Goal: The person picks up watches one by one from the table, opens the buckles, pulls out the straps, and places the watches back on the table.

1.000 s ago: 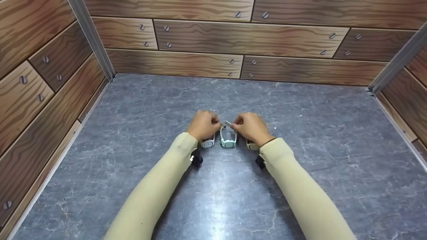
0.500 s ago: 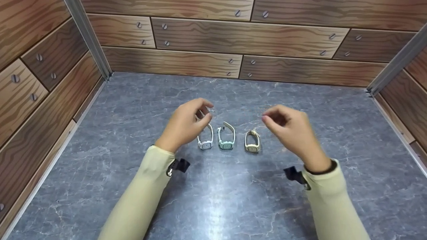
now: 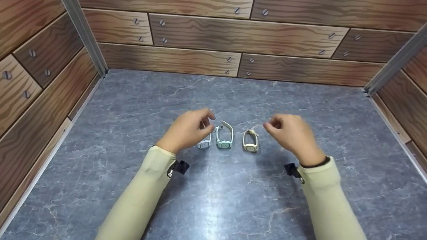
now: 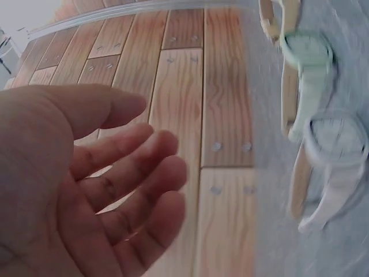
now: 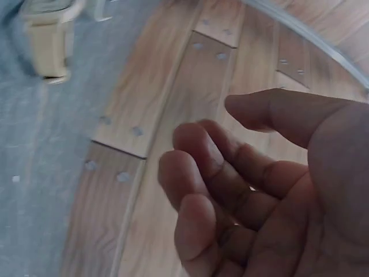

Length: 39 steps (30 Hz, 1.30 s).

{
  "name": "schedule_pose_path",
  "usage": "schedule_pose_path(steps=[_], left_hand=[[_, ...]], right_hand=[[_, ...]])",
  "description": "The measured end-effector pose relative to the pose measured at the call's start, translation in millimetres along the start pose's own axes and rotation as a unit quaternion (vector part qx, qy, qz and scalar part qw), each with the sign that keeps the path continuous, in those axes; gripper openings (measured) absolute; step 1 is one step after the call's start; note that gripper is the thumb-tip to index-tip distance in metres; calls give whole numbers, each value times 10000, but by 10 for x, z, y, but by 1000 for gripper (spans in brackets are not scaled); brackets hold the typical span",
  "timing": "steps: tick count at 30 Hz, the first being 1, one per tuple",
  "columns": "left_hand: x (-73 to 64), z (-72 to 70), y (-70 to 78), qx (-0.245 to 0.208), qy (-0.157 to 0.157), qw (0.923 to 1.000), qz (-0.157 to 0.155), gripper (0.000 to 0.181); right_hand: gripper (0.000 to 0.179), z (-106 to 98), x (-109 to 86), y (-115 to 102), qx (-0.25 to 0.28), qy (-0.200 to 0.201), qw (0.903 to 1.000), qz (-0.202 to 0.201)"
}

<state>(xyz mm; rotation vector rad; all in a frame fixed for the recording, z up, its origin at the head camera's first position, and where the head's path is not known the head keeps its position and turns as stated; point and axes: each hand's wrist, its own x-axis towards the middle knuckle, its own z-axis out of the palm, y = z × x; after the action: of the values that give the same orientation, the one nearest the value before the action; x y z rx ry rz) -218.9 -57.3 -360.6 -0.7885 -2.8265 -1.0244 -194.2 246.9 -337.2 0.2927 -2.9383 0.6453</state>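
Note:
Three wristwatches lie in a row on the grey marbled tabletop. The white watch (image 3: pixel 204 144) is at the left, partly hidden by my left hand (image 3: pixel 188 129) above it. In the middle is the mint green watch (image 3: pixel 224 144), its strap end sticking up and unfastened. The cream watch (image 3: pixel 250 147) lies at the right with its strap in a loop. My left hand (image 4: pixel 121 179) holds nothing, fingers loosely bent and thumb apart. To the right of the cream watch hovers my right hand (image 3: pixel 293 135), its relaxed fingers (image 5: pixel 190 173) also holding nothing.
The grey marbled tabletop (image 3: pixel 160 90) is enclosed by wood-plank-patterned panels (image 3: pixel 193 60) at the back and both sides. Metal corner posts (image 3: pixel 85 36) stand at the back left and right. A black wrist camera (image 3: pixel 181 166) is strapped at each cuff.
My hands have let go of the mint green watch's strap and moved apart, left hand leftward, right hand rightward. In the last half second both changed little, the left lowering slightly.

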Motion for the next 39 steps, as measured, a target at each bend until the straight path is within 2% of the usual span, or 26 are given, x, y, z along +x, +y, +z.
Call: schedule_pose_path(steps=[5, 10, 18, 23, 25, 28, 31, 33, 36, 38, 39], left_hand=[[-5, 137, -28, -99, -410, 9991, -21, 24], [24, 332, -22, -142, -691, 9972, 229, 24], [53, 581, 51, -278, -985, 9928, 624, 19], [47, 635, 99, -304, -1209, 9910, 492, 20], [50, 628, 124, -398, -1202, 9911, 421, 20], [64, 560, 200, -781, -907, 9917, 465, 19], [49, 383, 332, -1380, -307, 9880, 622, 18], [21, 228, 419, -1780, 214, 9807, 780, 17], [-40, 19, 527, -2114, 978, 9670, 1027, 14], [-74, -73, 577, -2121, 1279, 9617, 1170, 14], [-87, -106, 601, -2081, 1324, 9619, 1181, 14]], right_hand=[[29, 196, 84, 101, -227, -560, 9981, 119], [35, 368, 115, 138, -299, -879, 9955, 207], [41, 522, 146, 221, -341, -1330, 9897, 412], [42, 579, 165, 269, -306, -1378, 9894, 337], [40, 576, 170, 277, -275, -1323, 9906, 221], [32, 526, 177, 271, -102, -1134, 9935, -11], [23, 412, 157, 207, 139, -813, 9964, -215], [20, 314, 124, 125, 229, -465, 9980, -372], [18, 160, 32, -35, 321, 132, 9965, -756], [19, 72, -40, -138, 334, 561, 9917, -1106], [20, 34, -75, -186, 351, 758, 9883, -1275]])
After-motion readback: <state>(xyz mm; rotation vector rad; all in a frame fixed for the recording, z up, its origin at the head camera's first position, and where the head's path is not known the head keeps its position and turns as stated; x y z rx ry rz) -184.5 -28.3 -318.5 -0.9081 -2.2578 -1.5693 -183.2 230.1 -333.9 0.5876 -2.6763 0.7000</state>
